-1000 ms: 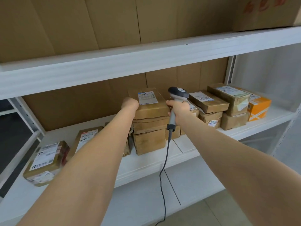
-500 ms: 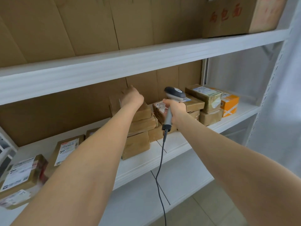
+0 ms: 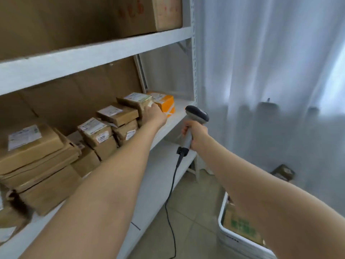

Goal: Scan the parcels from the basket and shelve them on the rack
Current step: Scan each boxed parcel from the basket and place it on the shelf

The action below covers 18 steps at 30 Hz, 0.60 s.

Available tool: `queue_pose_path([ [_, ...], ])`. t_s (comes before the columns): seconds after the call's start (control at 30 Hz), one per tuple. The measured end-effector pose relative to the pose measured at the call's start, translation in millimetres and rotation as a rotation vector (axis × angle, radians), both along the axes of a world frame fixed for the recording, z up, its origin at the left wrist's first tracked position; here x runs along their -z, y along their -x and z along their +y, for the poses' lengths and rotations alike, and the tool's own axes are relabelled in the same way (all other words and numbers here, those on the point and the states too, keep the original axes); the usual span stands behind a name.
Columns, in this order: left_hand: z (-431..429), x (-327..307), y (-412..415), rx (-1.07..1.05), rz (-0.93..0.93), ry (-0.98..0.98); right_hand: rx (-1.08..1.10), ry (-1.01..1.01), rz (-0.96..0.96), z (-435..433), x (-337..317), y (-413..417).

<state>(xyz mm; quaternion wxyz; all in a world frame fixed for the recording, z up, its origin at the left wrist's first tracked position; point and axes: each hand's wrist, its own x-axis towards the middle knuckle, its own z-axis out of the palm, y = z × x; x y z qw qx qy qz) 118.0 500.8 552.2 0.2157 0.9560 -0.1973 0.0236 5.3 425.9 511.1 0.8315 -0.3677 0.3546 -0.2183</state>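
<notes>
My right hand [image 3: 198, 135] grips the handle of a grey barcode scanner [image 3: 197, 114], held in front of the rack's right end with its cable [image 3: 170, 202] hanging down. My left hand [image 3: 154, 114] is stretched out to the middle shelf [image 3: 174, 116], fingers loosely curled and holding nothing, just in front of a brown labelled parcel [image 3: 136, 100] and an orange box [image 3: 166, 102]. More brown parcels sit stacked along the shelf, with the tallest stack [image 3: 33, 148] at the left. The white basket [image 3: 222, 218] stands on the floor at lower right with a parcel [image 3: 239, 227] inside.
The rack's white upright [image 3: 194, 71] marks its right end. A sheer curtain [image 3: 270, 71] hangs to the right. A large carton [image 3: 166, 12] sits on the upper shelf. A small brown box [image 3: 282, 172] lies on the floor behind the curtain's edge.
My left hand has come off the top parcel of the left stack and moved right along the shelf. The view has swung right, bringing the curtain and basket in. The scanner stays in my right hand.
</notes>
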Motion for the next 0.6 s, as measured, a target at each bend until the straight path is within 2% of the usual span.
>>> queue_pose_path([
  [0.33, -179, 85, 144, 0.346, 0.146, -0.116, 0.305, -0.186, 0.044, -145, 89, 161],
  [0.6, -281, 162, 221, 0.491, 0.266, -0.17, 0.475, -0.373, 0.025, -228, 158, 242],
])
